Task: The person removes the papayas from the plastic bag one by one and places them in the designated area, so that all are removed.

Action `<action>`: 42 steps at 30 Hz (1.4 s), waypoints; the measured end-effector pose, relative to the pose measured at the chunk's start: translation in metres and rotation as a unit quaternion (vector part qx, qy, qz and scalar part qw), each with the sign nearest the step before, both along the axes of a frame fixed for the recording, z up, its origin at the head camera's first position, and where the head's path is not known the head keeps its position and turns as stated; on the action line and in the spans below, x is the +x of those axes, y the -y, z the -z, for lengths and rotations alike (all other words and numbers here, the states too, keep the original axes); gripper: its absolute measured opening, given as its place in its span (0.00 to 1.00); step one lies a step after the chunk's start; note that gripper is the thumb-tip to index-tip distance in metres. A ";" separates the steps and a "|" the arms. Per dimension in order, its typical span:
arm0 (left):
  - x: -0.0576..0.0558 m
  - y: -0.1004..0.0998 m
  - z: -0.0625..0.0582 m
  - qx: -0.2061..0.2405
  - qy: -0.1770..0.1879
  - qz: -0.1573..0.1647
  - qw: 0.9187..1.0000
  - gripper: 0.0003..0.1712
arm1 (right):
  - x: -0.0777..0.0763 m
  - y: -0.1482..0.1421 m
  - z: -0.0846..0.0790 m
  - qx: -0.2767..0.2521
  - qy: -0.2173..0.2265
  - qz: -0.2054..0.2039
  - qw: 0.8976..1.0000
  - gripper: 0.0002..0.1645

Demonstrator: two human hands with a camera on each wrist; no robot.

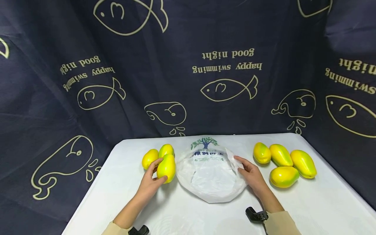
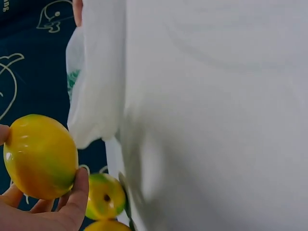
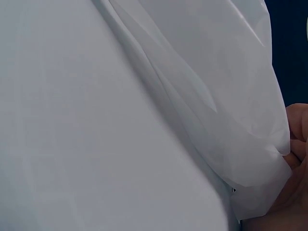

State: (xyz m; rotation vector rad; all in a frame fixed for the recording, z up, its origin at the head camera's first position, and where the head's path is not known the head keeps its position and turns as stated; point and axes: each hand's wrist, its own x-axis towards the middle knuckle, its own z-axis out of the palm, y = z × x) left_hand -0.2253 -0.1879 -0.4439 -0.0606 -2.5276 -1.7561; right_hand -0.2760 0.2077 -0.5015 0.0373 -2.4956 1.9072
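My left hand [image 1: 149, 185] grips a yellow-green mango [image 1: 167, 169] between thumb and fingers, just left of the bag. The left wrist view shows this mango [image 2: 41, 156] raised off the table. Close behind it lie two more mangoes, one at the left [image 1: 150, 158] and one farther back [image 1: 166, 150]. A white plastic bag [image 1: 211, 193] with a printed tree stands in the middle, its mouth spread open. At the bag's right rim my right hand [image 1: 253, 178] pinches the plastic. In the right wrist view, folds of the bag [image 3: 240, 120] partly hide the fingers.
On the right side of the white table [image 1: 191, 217] lies a group of several mangoes, among them a front one [image 1: 284, 177] and a right one [image 1: 303, 164]. A dark curtain [image 1: 176, 81] with fish and whale drawings hangs behind the table's far edge.
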 end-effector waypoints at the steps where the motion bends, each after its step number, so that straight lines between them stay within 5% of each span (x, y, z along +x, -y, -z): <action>1: 0.000 0.002 0.001 -0.003 -0.001 0.001 1.000 0.40 | 0.000 -0.001 -0.001 0.001 0.000 0.000 1.000 0.31; 18: 0.002 0.022 0.023 -0.047 0.016 0.027 0.998 0.39 | 0.001 -0.001 -0.002 0.000 0.005 0.003 1.000 0.32; 42: 0.000 0.028 0.027 -0.087 0.029 0.038 0.995 0.46 | 0.001 -0.001 0.000 0.002 -0.004 -0.001 1.000 0.31</action>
